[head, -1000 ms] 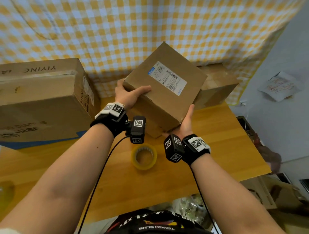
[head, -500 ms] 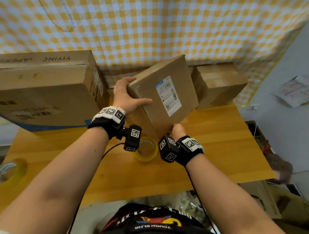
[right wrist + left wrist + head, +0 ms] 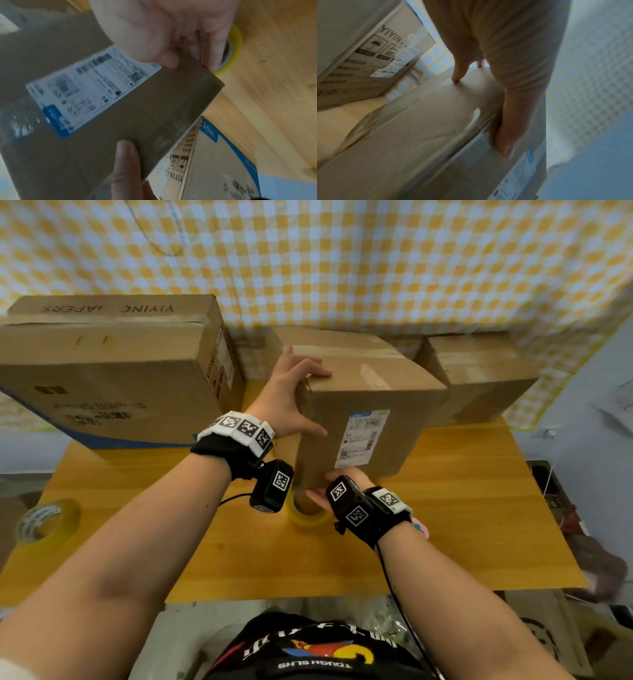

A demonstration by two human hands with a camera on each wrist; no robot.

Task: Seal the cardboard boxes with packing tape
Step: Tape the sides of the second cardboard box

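A brown cardboard box [image 3: 370, 412] with a white shipping label on its near face is held upright at the middle of the wooden table [image 3: 462, 525]. My left hand [image 3: 294, 398] grips its upper left corner, fingers over the taped top and thumb on the near face. In the left wrist view the fingertips of that hand [image 3: 496, 67] reach over the box [image 3: 423, 128]. My right hand [image 3: 329, 487] pinches the bottom near edge, thumb on the face, fingers underneath. A yellow tape roll [image 3: 308, 515] lies just below it, also seen beside the right hand [image 3: 163, 33] as the roll [image 3: 233, 51].
A large printed box [image 3: 113, 378] stands at the back left and a smaller taped box [image 3: 479, 378] at the back right. A second tape roll [image 3: 44, 523] lies at the table's left edge. A yellow checked cloth [image 3: 342, 268] hangs behind.
The box has turned from tilted to upright, its label now facing me, and come down towards the table. My right hand has slid to the bottom edge.
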